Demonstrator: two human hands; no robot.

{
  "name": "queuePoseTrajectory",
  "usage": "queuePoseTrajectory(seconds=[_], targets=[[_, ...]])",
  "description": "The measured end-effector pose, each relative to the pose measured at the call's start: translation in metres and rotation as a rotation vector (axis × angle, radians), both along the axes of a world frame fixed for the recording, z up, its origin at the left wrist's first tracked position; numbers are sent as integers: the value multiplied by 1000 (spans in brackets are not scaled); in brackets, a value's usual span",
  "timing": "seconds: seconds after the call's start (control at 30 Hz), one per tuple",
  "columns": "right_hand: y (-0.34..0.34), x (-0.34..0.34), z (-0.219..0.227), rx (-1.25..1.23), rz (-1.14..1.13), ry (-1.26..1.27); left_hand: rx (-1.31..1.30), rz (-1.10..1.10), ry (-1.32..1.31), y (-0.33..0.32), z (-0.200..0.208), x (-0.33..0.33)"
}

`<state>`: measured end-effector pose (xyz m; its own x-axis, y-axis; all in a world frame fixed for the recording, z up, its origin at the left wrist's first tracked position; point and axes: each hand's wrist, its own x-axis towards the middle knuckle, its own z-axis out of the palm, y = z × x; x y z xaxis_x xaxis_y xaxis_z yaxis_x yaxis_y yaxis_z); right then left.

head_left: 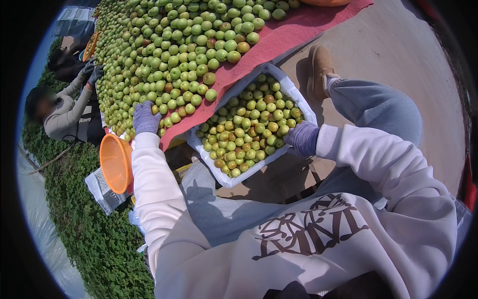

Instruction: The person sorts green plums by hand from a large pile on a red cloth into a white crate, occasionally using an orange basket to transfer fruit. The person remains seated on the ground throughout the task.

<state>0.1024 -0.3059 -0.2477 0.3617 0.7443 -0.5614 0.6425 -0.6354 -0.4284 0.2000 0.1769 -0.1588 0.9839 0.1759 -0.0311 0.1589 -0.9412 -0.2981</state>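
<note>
Left hand [145, 117] laid flat on green jujubes [174, 60]; right hand [301, 138] probably gripping near-right white crate [219, 174] rim.

We see the scene in strong, direct daylight, bright and high in contrast. The sun throws hard-edged shadows: a dark one lies on the concrete ground [398, 55] beside the shoe [319, 67], and another falls under the white box [294, 92] and across our lap. The green fruit [189, 55] on the red cloth [294, 30] carries small glossy highlights, and the pale sleeve [383, 159] is close to washed out. The fisheye lens bends straight edges toward the rim, and a black circular border cuts off the corners. Focus holds well at the centre, while the hedge [89, 234] and the person [59, 114] at the left rim look soft and smeared.
</note>
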Motion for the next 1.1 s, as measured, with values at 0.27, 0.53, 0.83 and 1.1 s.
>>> queuePoseTrajectory(seconds=[0.27,0.53,0.83,1.1], targets=[[0,6,22,-57,-37,56,120,-197,124,7,5,6],[-7,5,13,-38,-72,81,-207,-191,-136,-5,25,-4],[-17,9,21,-5,-81,105,-1019,-424,-157,-271,-83,-73],[-17,8,29,1,-81,86,-517,-299,-225,-369,-185,-64]])
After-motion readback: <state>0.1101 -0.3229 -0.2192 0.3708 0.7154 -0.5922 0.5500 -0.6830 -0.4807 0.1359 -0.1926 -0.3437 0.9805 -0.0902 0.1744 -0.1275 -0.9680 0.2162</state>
